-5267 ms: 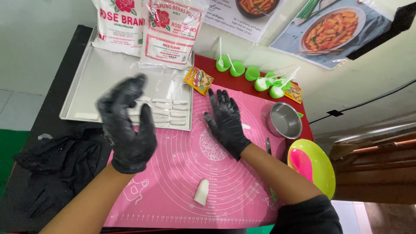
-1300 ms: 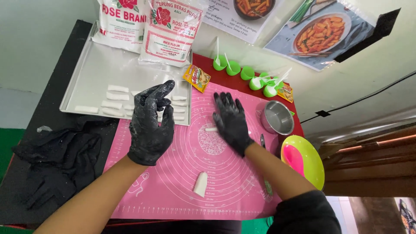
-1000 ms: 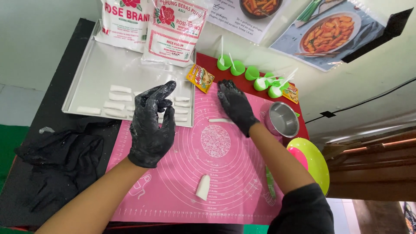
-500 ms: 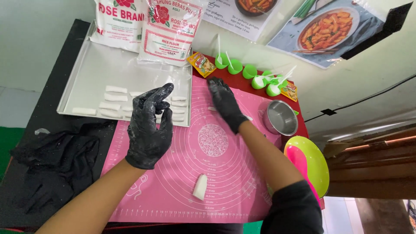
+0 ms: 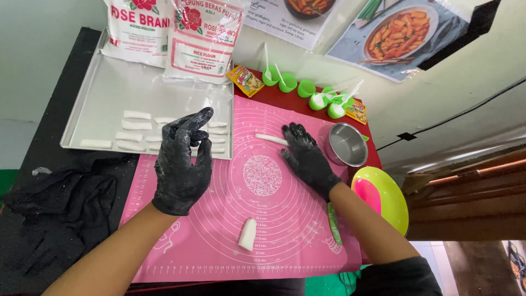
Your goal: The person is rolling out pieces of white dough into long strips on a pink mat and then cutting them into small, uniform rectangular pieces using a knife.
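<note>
My right hand (image 5: 307, 159), in a black glove, lies flat and open on the pink silicone pastry mat (image 5: 219, 241), its fingertips touching one end of a thin white dough roll (image 5: 270, 139) near the mat's far edge. My gloved left hand (image 5: 183, 161) hovers half-curled, gripping nothing, just before the shallow metal tray (image 5: 109, 87) of cut white dough sticks (image 5: 137, 115). A short white dough piece (image 5: 247, 234) lies apart, nearer me.

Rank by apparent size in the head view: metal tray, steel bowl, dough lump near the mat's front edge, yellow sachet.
1. metal tray
2. steel bowl
3. yellow sachet and dough lump: look alike, unranked.
</note>
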